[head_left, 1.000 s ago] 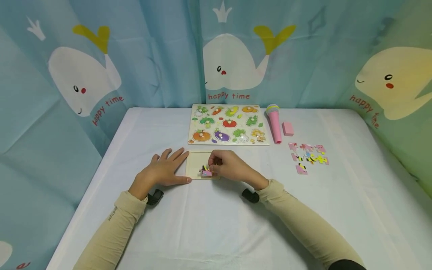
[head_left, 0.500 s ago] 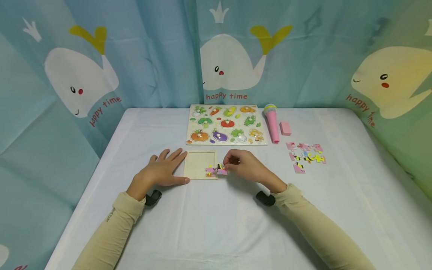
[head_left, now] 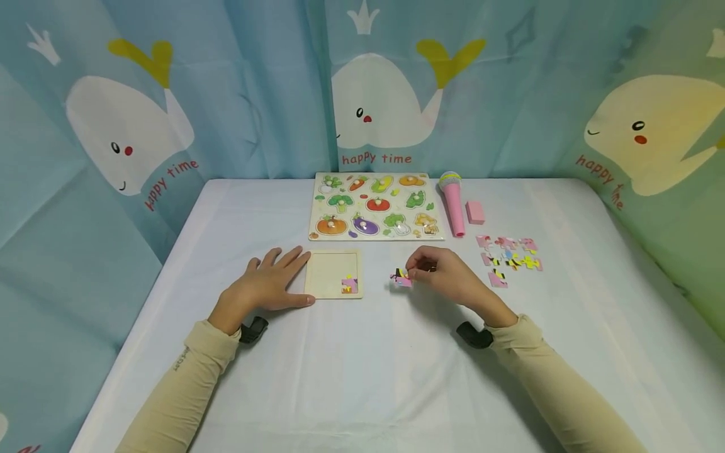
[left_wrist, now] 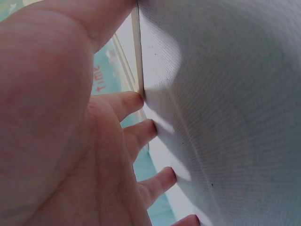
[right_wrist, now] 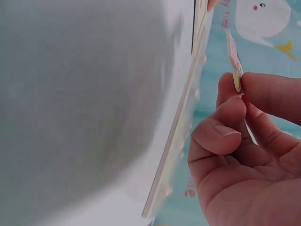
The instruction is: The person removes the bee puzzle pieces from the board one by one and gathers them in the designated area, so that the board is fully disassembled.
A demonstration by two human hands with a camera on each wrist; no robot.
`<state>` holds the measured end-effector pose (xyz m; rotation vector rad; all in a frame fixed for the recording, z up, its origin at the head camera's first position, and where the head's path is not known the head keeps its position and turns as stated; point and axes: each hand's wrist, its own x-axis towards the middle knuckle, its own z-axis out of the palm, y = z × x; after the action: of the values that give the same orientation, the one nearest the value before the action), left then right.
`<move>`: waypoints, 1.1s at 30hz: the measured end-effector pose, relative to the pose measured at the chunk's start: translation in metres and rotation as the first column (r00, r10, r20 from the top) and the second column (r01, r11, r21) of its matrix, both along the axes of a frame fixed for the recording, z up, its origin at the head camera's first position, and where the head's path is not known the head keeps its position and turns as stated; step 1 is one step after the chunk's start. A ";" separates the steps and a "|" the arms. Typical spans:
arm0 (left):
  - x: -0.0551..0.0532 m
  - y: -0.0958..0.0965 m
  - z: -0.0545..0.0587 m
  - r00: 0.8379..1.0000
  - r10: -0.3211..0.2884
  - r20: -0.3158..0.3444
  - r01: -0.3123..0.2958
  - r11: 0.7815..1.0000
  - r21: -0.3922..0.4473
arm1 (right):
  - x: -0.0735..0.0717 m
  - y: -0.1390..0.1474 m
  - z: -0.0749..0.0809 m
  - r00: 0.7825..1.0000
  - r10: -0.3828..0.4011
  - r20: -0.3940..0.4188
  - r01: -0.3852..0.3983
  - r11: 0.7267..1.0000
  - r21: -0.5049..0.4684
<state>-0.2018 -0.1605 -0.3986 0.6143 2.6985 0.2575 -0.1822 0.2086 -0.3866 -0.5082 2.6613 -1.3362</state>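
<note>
A square wooden puzzle tray (head_left: 328, 274) lies on the white table, with one pink and yellow puzzle piece (head_left: 349, 286) in its lower right corner. My left hand (head_left: 275, 281) lies spread at the tray's left side, thumb and index fingertip right at its edge. To the right of the tray, my right hand (head_left: 444, 274) pinches another puzzle piece (head_left: 401, 277), pink with black and yellow, between thumb and fingers. In the right wrist view this held piece (right_wrist: 233, 61) shows edge-on, raised above the table.
Several loose puzzle pieces (head_left: 506, 251) lie in a group at the right. Behind the tray lies a vegetable peg board (head_left: 376, 240). Beside it are a pink toy microphone (head_left: 454, 207) and a small pink block (head_left: 475, 212). A blue whale-print curtain (head_left: 272, 94) hangs behind the table.
My right hand has moved right, lifting the pinched puzzle piece away from over the tray. The piece in the tray's corner now shows fully. My left hand has stayed at the tray's edge.
</note>
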 end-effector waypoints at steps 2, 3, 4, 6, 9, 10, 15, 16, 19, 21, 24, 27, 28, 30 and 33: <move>0.000 0.000 0.000 1.000 0.001 -0.001 -0.001 1.000 -0.003 | 0.001 0.007 0.001 1.000 -0.016 0.006 0.016 1.000 -0.001; 0.000 0.000 0.001 1.000 0.002 0.000 -0.002 1.000 -0.003 | 0.002 0.010 0.001 1.000 -0.022 0.008 0.022 1.000 0.000; 0.000 0.000 0.000 1.000 0.002 0.003 -0.001 1.000 -0.002 | 0.003 0.013 0.001 1.000 -0.028 0.008 0.028 1.000 0.001; 0.000 0.000 0.000 1.000 0.002 0.007 -0.002 1.000 -0.001 | 0.005 0.020 0.000 0.999 -0.046 0.012 0.046 0.999 0.009; 0.000 0.000 0.000 1.000 0.003 0.011 -0.003 1.000 -0.003 | 0.008 0.029 0.001 0.997 -0.080 0.016 0.080 0.996 0.027; 0.000 -0.001 0.000 1.000 0.003 0.011 -0.003 1.000 -0.004 | 0.010 0.033 0.001 0.995 -0.093 0.017 0.093 0.995 0.031; -0.001 -0.001 -0.001 1.000 -0.004 0.006 0.004 1.000 -0.002 | 0.015 0.049 0.003 0.990 -0.140 0.021 0.139 0.989 0.043; -0.001 -0.001 -0.002 1.000 -0.003 0.008 0.003 1.000 -0.004 | 0.015 0.052 0.003 0.989 -0.147 0.024 0.146 0.988 0.045; -0.001 -0.002 -0.002 1.000 0.000 0.014 0.000 1.000 -0.004 | 0.016 0.063 0.003 0.985 -0.171 0.023 0.170 0.983 0.070; -0.002 -0.002 -0.003 1.000 0.005 0.018 -0.005 1.000 -0.006 | 0.017 0.070 0.003 0.983 -0.183 0.017 0.181 0.980 0.080; -0.002 -0.002 -0.003 1.000 0.004 0.016 -0.004 1.000 -0.005 | 0.019 0.080 0.001 0.980 -0.197 0.004 0.196 0.977 0.087; -0.002 -0.003 -0.003 1.000 0.003 0.017 -0.003 1.000 -0.002 | 0.022 0.090 0.000 0.976 -0.218 -0.010 0.218 0.972 0.086; -0.002 -0.002 -0.003 1.000 0.003 0.018 -0.003 1.000 0.000 | 0.023 0.093 0.000 0.974 -0.228 -0.010 0.228 0.970 0.087; -0.002 -0.002 -0.003 1.000 0.002 0.019 -0.002 1.000 0.002 | 0.024 0.101 0.000 0.970 -0.245 -0.006 0.244 0.967 0.072; -0.003 -0.002 -0.003 1.000 0.001 0.018 -0.001 1.000 0.006 | 0.025 0.113 0.000 0.964 -0.265 -0.004 0.265 0.963 0.050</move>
<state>-0.2046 -0.1629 -0.4015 0.6097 2.6815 0.2704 -0.1574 0.3214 -0.3865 -0.1462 2.8307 -1.3253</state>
